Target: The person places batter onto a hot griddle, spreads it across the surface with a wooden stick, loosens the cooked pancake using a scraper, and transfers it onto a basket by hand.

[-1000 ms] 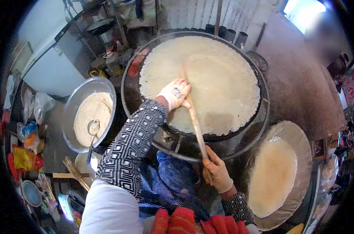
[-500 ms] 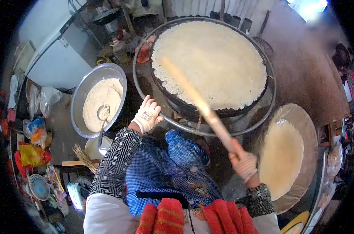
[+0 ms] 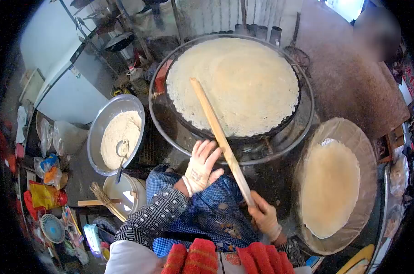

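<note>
A metal ring [image 3: 257, 162] circles the round griddle [image 3: 181, 119], with a gap between them along the near side. A pale sheet [image 3: 243, 82] covers nearly all of the griddle's top, its edge ragged. To the right stands a wide lined tray [image 3: 367, 182], holding a pancake [image 3: 331, 188] browned toward the middle. To the left is a metal bowl [image 3: 96, 141] with thick batter [image 3: 125, 130] in it, and just nearer the person, a white bucket [image 3: 140, 194].

The wooden stick [image 3: 220, 137] slants across the ring's near side, its far end over the sheet; whether it touches the sheet cannot be told. The hands are apart: the right hand [image 3: 265, 217] is closed around the stick's near end, while the left hand [image 3: 199, 171] is free, fingers spread close beside the stick, contact unclear. A brush [image 3: 104, 196] slants by the bucket's left side. The ladle [image 3: 120, 171] rests in the batter, its handle over the bowl's near rim.
</note>
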Available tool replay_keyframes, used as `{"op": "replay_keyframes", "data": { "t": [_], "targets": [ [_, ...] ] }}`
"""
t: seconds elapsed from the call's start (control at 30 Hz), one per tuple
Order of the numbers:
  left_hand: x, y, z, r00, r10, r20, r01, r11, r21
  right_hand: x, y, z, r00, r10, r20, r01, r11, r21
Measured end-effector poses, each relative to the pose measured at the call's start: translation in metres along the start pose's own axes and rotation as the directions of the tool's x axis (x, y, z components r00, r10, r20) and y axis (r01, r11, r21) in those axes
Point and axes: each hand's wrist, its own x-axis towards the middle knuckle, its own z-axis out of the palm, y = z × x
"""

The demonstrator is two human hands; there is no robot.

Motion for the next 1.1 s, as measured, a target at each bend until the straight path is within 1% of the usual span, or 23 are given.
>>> {"op": "replay_keyframes", "data": {
  "t": [0.03, 0.07, 0.1, 0.17, 0.23, 0.27, 0.3, 0.33, 0.37, 0.4, 0.43, 0.53, 0.57, 0.63, 0.73, 0.83, 0.93, 1.03, 1.1],
  "targets": [
    [0.020, -0.001, -0.011, 0.994, 0.001, 0.110, -0.006, 0.999, 0.045, -0.013, -0.007, -0.003, 0.998, 0.058, -0.003, -0.057, 0.998, 0.015],
    [0.043, -0.008, -0.012, 0.986, 0.046, 0.161, -0.058, 0.996, 0.071, -0.026, -0.014, -0.005, 0.993, 0.115, -0.006, -0.115, 0.993, 0.030],
    [0.070, -0.015, -0.009, 0.973, 0.090, 0.211, -0.112, 0.989, 0.096, -0.031, -0.014, -0.008, 0.988, 0.147, -0.055, -0.142, 0.986, 0.082],
    [0.130, -0.022, 0.005, 0.947, 0.219, 0.236, -0.229, 0.973, 0.013, -0.042, -0.013, -0.014, 0.966, 0.210, -0.153, -0.179, 0.965, 0.192],
    [0.183, -0.021, 0.040, 0.926, 0.326, 0.193, -0.335, 0.942, 0.018, -0.036, -0.008, -0.007, 0.925, 0.239, -0.295, -0.142, 0.939, 0.314],
    [0.205, -0.022, 0.064, 0.907, 0.355, 0.227, -0.362, 0.932, -0.010, -0.028, -0.010, -0.001, 0.901, 0.254, -0.353, -0.110, 0.919, 0.380],
    [0.221, -0.027, 0.090, 0.885, 0.386, 0.261, -0.388, 0.921, -0.043, -0.014, -0.018, 0.003, 0.899, 0.320, -0.299, -0.162, 0.877, 0.453],
    [0.229, -0.037, 0.115, 0.816, 0.319, 0.482, -0.390, 0.919, 0.053, 0.000, -0.026, 0.004, 0.893, 0.382, -0.240, -0.215, 0.828, 0.518],
    [0.234, -0.046, 0.120, 0.823, 0.286, 0.491, -0.363, 0.929, 0.067, 0.014, -0.034, 0.003, 0.880, 0.441, -0.175, -0.273, 0.772, 0.574],
    [0.239, -0.055, 0.122, 0.826, 0.254, 0.503, -0.336, 0.939, 0.078, 0.023, -0.049, 0.000, 0.894, 0.435, -0.106, -0.279, 0.727, 0.627],
    [0.244, -0.063, 0.118, 0.824, 0.229, 0.518, -0.317, 0.944, 0.087, 0.036, -0.051, -0.004, 0.911, 0.410, -0.054, -0.286, 0.720, 0.632],
    [0.227, -0.098, 0.100, 0.883, 0.174, 0.437, -0.255, 0.958, 0.132, 0.055, -0.055, -0.017, 0.925, 0.364, 0.113, -0.343, 0.665, 0.664],
    [0.224, -0.108, 0.096, 0.901, 0.155, 0.406, -0.237, 0.958, 0.159, 0.062, -0.058, -0.018, 0.918, 0.369, 0.141, -0.364, 0.650, 0.666],
    [0.215, -0.125, 0.084, 0.913, 0.105, 0.394, -0.192, 0.963, 0.189, 0.075, -0.066, -0.017, 0.903, 0.377, 0.205, -0.412, 0.625, 0.663],
    [0.198, -0.142, 0.066, 0.919, 0.030, 0.394, -0.130, 0.964, 0.231, 0.087, -0.065, -0.009, 0.896, 0.335, 0.291, -0.441, 0.606, 0.662],
    [0.170, -0.163, 0.045, 0.929, -0.019, 0.370, -0.091, 0.957, 0.277, 0.093, -0.079, 0.010, 0.877, 0.383, 0.289, -0.478, 0.653, 0.587],
    [0.136, -0.172, 0.015, 0.937, -0.093, 0.336, -0.021, 0.947, 0.321, 0.097, -0.072, 0.022, 0.884, 0.323, 0.338, -0.457, 0.753, 0.475],
    [0.092, -0.177, -0.014, 0.927, -0.158, 0.339, 0.019, 0.925, 0.379, 0.094, -0.044, 0.044, 0.929, 0.230, 0.291, -0.295, 0.934, 0.203],
    [0.059, -0.169, -0.032, 0.923, -0.209, 0.322, 0.060, 0.906, 0.418, 0.080, -0.033, 0.052, 0.958, 0.139, 0.251, -0.126, 0.990, -0.066]
  ]
}}
